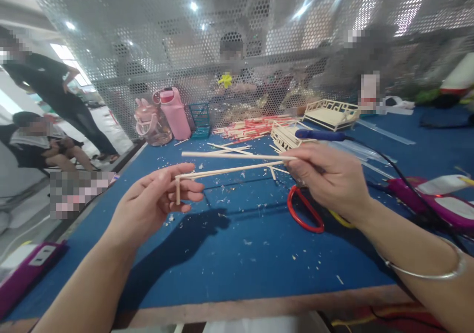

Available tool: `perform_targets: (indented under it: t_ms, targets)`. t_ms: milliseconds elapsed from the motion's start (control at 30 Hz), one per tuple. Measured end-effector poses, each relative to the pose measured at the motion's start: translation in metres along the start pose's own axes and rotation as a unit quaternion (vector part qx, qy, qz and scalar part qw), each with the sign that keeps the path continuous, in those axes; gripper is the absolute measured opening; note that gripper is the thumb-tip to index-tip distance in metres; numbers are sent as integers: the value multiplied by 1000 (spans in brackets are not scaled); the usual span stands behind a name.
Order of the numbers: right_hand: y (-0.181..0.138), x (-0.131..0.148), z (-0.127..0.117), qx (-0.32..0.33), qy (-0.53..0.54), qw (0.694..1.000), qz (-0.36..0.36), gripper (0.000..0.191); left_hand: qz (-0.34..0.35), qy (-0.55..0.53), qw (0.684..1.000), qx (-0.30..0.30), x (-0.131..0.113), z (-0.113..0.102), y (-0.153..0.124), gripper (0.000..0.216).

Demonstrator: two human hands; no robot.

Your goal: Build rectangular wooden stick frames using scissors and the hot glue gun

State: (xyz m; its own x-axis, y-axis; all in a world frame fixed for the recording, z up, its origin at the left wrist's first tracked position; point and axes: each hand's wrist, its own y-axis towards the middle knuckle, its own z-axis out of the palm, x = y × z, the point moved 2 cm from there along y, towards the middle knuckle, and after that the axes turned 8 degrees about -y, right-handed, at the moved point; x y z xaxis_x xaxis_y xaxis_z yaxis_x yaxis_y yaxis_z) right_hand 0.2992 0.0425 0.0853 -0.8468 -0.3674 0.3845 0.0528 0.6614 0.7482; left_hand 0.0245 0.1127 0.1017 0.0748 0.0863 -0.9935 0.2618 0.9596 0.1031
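Observation:
My left hand (148,200) pinches the corner of a small wooden stick frame (229,169), where a short stick points down from a long one. In my right hand (329,172) is a loose wooden stick (233,156), gripped near its right end between thumb and fingers. That stick points left, just above the frame and roughly in line with it. The frame's right end reaches close to my right fingers; I cannot tell whether they touch it. Red-handled scissors (305,230) lie below my right hand, partly hidden.
Behind my hands lie a pile of red and pale sticks (248,128) and a finished-looking stick model (329,115). A blue-handled corded tool (320,135) rests by my right hand. Pink bottles (176,116) stand at the back left. Purple power strips (29,274) flank the blue table.

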Motion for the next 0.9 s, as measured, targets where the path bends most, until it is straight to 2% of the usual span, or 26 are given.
perform_targets:
  t_ms: [67, 133, 300, 467, 567, 667, 733, 800, 867, 900]
  targets:
    - [0, -1, -3, -38, -4, 999, 5, 22, 2, 40, 999, 17, 2, -1, 0, 55]
    - [-1, -2, -4, -48, 6, 999, 14, 21, -5, 53, 998, 27, 3, -1, 0, 53]
    - [2, 4, -8, -70, 130, 984, 101, 20, -62, -74, 995, 7, -6, 5, -2, 37]
    - [8, 5, -9, -44, 276, 938, 207, 20, -134, -131, 979, -81, -13, 8, -2, 14]
    - [10, -4, 4, 13, 357, 894, 269, 19, -182, -174, 958, -139, -9, 9, 5, 17]
    - [9, -14, 21, 52, 381, 849, 363, 17, -200, -220, 939, -174, -4, 9, 12, 26]
    - [9, -20, 27, 39, 385, 832, 398, 15, -191, -235, 939, -166, -1, 7, 17, 30]
    - [9, -26, 26, 5, 390, 830, 399, 13, -175, -229, 948, -135, 1, 4, 21, 34]
    - [9, -32, 18, -22, 401, 840, 365, 11, -161, -202, 961, -101, 2, 1, 22, 37]
    - [10, -34, 13, -14, 406, 851, 334, 11, -155, -187, 966, -86, 2, 0, 22, 37]
